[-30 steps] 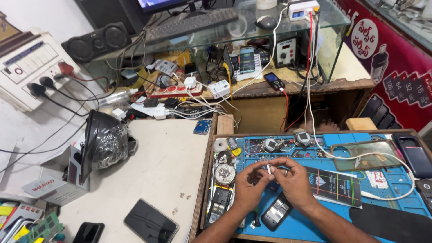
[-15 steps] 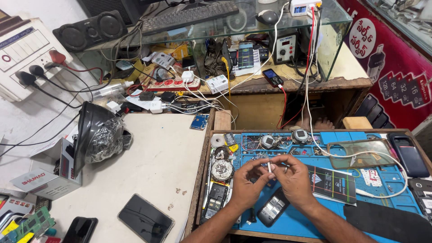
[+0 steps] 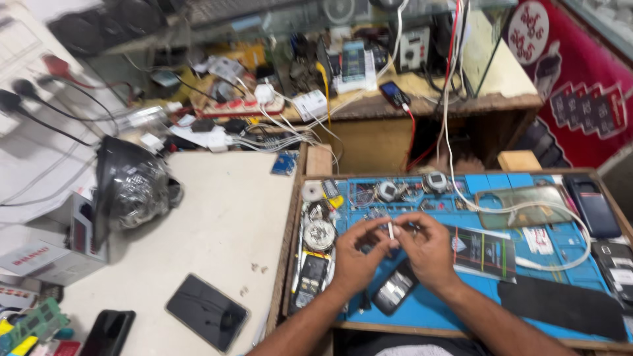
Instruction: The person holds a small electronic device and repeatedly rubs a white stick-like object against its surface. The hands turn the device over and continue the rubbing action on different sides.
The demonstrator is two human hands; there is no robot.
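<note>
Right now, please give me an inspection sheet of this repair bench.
Surface: blue work mat in a wooden tray.
Job's things: small white part pinched between both hands; opened phone lies below them.
Clutter: tape rolls, dark phones, clear phone case.
Grippers: left hand and right hand meet above the mat.
Cables: white cable loops over the mat.
Surroundings: white table with a black phone; crowded shelf behind.

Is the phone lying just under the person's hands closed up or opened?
Opened. The phone on the blue mat shows metal parts inside, not a screen or cover. Both hands, left hand and right hand, pinch a small white piece above.
</note>
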